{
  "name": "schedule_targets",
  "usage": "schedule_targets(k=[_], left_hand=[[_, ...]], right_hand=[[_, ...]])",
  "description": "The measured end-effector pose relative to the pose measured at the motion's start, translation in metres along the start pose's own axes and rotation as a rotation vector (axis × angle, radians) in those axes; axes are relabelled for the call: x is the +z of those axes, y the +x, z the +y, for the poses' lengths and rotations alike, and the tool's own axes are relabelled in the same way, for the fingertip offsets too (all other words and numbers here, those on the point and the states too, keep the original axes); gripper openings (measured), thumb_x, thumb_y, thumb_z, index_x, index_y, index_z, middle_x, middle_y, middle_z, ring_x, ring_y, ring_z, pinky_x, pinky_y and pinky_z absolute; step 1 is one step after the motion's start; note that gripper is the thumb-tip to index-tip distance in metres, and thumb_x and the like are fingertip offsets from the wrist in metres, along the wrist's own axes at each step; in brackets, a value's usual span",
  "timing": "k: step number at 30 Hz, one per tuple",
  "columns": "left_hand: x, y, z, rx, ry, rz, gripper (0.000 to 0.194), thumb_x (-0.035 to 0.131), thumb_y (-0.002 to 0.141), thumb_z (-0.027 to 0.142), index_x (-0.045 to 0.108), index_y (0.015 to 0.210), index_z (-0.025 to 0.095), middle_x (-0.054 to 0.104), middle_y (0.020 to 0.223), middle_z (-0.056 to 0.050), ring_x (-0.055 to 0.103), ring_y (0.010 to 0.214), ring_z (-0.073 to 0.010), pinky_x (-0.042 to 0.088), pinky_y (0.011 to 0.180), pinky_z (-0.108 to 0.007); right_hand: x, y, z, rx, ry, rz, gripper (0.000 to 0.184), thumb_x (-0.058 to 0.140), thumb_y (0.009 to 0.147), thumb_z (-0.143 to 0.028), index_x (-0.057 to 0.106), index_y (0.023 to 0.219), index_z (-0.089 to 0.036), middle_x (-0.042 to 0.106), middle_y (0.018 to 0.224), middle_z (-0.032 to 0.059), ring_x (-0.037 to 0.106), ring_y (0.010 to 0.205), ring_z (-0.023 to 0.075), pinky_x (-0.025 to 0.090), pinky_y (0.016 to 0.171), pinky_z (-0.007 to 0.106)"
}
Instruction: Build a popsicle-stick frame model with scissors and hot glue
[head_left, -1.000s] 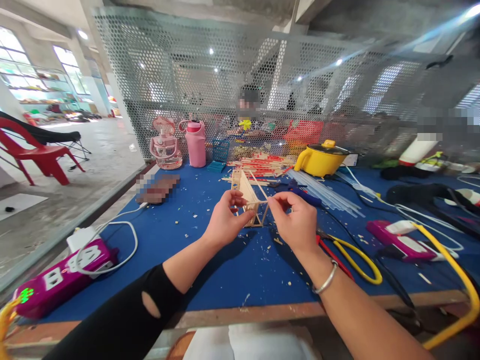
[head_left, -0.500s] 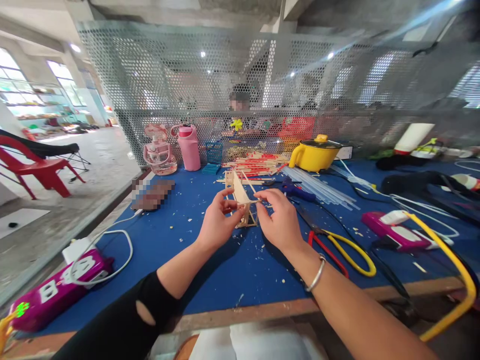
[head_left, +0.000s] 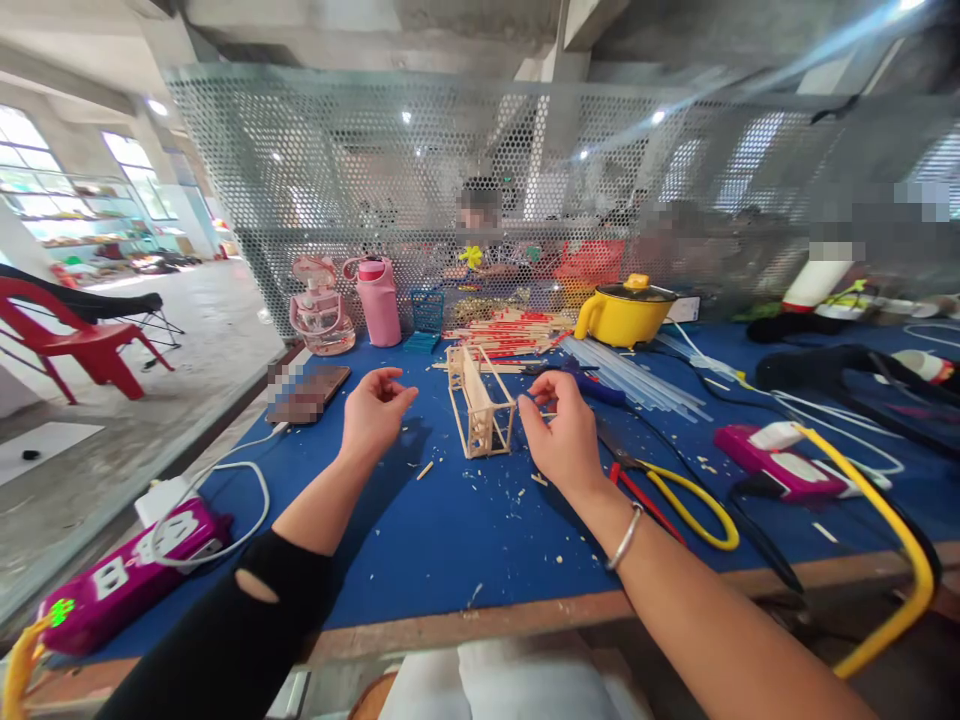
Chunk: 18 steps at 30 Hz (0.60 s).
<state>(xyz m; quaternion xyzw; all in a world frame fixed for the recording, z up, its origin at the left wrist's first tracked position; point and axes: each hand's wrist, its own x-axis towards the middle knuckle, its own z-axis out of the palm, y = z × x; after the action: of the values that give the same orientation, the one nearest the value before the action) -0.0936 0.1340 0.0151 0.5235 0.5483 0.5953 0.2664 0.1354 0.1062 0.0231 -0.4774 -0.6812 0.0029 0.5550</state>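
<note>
A small model frame of thin wooden sticks (head_left: 480, 400) stands on the blue tabletop (head_left: 450, 550), with a solid pale strip along its middle. My left hand (head_left: 375, 412) hovers left of it, away from the wood, fingers loosely curled and thumb slightly apart, with nothing visible in them. Close by the frame's right front corner is my right hand (head_left: 561, 428), fingers bent and a small gap between thumb and forefinger. Whether its fingertips touch the corner is unclear. Behind it lies a blue-handled glue gun (head_left: 600, 388), partly hidden.
Red-marked sticks (head_left: 510, 330), clear glue sticks (head_left: 637, 375) and a yellow pot (head_left: 626, 315) are at the back. Scissors (head_left: 697, 505) lie right. A phone (head_left: 319, 392), pink bottle (head_left: 379, 305) and power strip (head_left: 127, 575) are left. A mesh screen (head_left: 360, 170) stands behind; a person sits beyond.
My left hand has let go of the wooden frame and moved left. My right hand has come slightly away from its corner. The frame now stands unheld by the left hand.
</note>
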Motion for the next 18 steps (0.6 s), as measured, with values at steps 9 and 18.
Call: schedule_targets(k=[9,18], left_hand=[[-0.018,0.015,-0.005,-0.056,-0.051,0.116,0.033,0.061,0.071,0.038,0.066,0.09,0.011,0.063,0.066,-0.001,0.058,0.054,-0.0099,0.047,0.055,-0.023],[-0.026,0.008,0.017,0.062,0.055,0.264,0.036,0.054,0.079,0.045,0.054,0.057,0.016,0.035,0.042,0.007,0.031,0.04,-0.0067,0.023,0.041,-0.022]], right_hand=[[-0.001,0.005,0.015,0.19,-0.006,0.003,0.033,0.038,0.091,-0.045,0.041,0.066,-0.023,0.048,0.056,-0.0019,0.045,0.053,0.0141,0.031,0.055,0.026],[0.001,0.013,0.021,0.216,0.022,0.011,0.025,0.036,0.09,-0.037,0.046,0.073,-0.021,0.053,0.062,0.0015,0.048,0.059,0.0161,0.033,0.06,0.029]])
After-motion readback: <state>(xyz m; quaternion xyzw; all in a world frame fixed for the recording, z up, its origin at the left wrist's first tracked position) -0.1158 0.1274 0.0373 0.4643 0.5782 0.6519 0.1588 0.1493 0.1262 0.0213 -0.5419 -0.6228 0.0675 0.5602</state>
